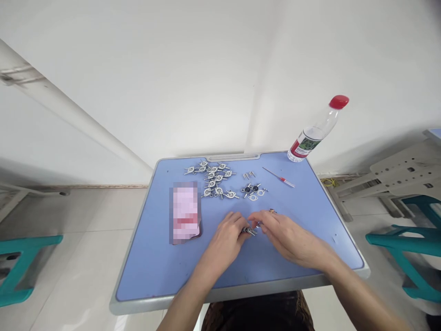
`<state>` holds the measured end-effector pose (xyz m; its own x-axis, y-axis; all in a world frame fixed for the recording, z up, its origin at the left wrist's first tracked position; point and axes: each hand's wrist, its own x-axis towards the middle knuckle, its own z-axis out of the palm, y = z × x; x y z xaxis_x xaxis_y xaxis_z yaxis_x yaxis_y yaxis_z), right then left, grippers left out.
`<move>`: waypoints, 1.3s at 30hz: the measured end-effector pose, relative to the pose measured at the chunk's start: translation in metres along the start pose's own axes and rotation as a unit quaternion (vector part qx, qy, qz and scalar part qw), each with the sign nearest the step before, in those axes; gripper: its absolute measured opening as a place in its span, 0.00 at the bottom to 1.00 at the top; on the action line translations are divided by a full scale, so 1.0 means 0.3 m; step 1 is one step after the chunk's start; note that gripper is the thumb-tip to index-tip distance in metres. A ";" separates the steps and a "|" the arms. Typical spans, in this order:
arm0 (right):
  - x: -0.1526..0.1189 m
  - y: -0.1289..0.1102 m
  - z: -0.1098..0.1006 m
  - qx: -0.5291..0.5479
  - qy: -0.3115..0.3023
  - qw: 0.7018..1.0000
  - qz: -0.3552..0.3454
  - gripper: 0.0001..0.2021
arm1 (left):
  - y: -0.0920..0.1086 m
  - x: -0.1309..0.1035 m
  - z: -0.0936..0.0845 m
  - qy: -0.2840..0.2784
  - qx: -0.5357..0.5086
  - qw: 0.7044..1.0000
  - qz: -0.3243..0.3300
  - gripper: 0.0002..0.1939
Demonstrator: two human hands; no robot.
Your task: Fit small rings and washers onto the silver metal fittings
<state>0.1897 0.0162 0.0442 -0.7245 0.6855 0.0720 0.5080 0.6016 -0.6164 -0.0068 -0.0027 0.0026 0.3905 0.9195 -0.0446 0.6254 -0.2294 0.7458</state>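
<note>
My left hand (229, 232) and right hand (284, 232) meet at mid-desk (155, 271), fingertips pinched on one small metal part (250, 231) — its long axis running left-right between them, nearer the left — with the loose pile (212, 179) beyond.

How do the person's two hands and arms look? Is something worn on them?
Both forearms are bare, with no sleeves in view. The left hand shows no glove, watch or ring. The right hand is also ungloved, with no watch at the wrist; whether it wears a ring is too small to tell.
</note>
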 end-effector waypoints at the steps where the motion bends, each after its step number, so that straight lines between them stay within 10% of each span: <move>1: 0.000 0.001 -0.001 -0.014 0.001 1.000 0.006 0.14 | -0.003 0.000 0.002 0.000 -0.001 1.000 0.001 0.07; 8: 0.033 0.027 0.041 -0.136 0.086 0.986 -0.045 0.10 | -0.006 0.002 0.004 0.001 -0.003 1.000 0.004 0.05; 14: -0.002 0.007 0.031 -0.149 0.036 0.988 -0.031 0.21 | -0.003 -0.006 0.001 0.008 -0.010 1.000 0.007 0.05; 39: 0.021 -0.023 0.043 -0.141 0.086 0.986 -0.003 0.10 | -0.004 -0.008 0.002 0.020 0.010 0.999 0.034 0.05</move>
<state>0.1757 0.0110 0.0387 -0.6512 0.7259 0.2214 0.6301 0.6798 -0.3753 -0.0083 -0.0048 0.0015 0.4058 0.9134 0.0319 0.6119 -0.2974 0.7329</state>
